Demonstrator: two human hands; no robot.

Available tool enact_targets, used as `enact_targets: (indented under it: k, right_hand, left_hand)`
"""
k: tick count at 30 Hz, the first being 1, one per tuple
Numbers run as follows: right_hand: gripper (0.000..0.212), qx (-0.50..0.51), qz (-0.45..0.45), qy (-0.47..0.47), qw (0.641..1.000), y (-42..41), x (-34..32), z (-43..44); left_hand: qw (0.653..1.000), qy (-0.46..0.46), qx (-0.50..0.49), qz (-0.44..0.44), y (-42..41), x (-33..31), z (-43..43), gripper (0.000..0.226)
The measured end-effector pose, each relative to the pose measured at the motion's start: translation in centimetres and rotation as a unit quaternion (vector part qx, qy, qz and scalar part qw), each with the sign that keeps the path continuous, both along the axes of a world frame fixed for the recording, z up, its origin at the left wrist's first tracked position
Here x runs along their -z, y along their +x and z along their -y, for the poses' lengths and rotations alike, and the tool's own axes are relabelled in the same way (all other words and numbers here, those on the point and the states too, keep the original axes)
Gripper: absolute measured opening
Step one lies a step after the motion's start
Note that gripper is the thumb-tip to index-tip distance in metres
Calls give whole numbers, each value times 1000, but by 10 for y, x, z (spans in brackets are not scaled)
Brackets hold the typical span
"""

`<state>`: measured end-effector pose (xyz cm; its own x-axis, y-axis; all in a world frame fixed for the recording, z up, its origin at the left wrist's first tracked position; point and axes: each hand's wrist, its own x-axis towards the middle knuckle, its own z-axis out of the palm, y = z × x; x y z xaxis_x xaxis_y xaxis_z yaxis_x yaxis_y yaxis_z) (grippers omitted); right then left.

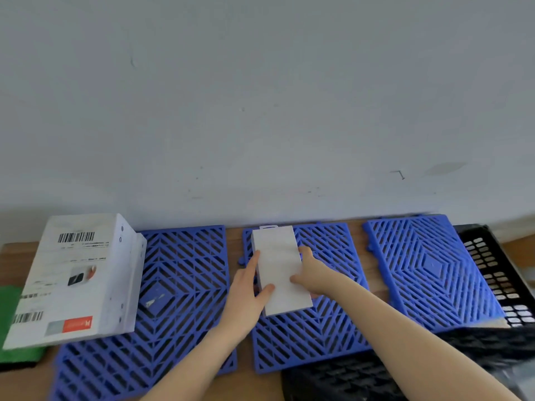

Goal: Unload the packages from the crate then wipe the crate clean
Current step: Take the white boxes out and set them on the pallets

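A long plain white package [279, 264] lies on the middle blue grid mat [307, 334]. My left hand [249, 287] grips its left edge, thumb on top. From the other side, my right hand [311, 273] holds its right edge, fingers curled round it. A bigger white package [75, 279] with barcodes and an orange label stands on the left blue mat [179, 285]. The black slotted crate [498, 279] sits at the right, its near wall running along the bottom right; its inside is mostly out of sight.
A third blue mat [428, 270] leans partly over the crate's left rim. A green cloth [11, 322] lies at the far left under the big package. The mats rest on a wooden table [373, 267] against a pale wall.
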<state>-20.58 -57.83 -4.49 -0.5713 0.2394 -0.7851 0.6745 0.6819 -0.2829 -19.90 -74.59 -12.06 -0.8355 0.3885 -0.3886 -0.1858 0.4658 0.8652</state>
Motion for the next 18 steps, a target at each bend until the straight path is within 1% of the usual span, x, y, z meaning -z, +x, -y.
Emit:
enact_targets:
  k: [3, 6, 11, 16, 18]
  right_hand:
    - [77, 0, -1, -7, 1000, 0, 7, -1]
    - [83, 8, -7, -25, 1000, -1, 8, -2]
    - [84, -5, -4, -19, 1000, -1, 9, -1]
    - [82, -39, -3, 10, 999, -2, 1, 2]
    - [80, -50, -18, 22, 998, -1, -7, 3]
  left_hand:
    - [1000, -13, 8, -13, 1, 3, 0, 78]
    - [998, -41, 18, -44, -3, 6, 2, 76]
    - [991, -97, 45, -74, -6, 7, 5, 77]
    - [991, -102, 60, -70, -8, 5, 6, 77]
    - [990, -101, 66, -75, -9, 0, 7, 77]
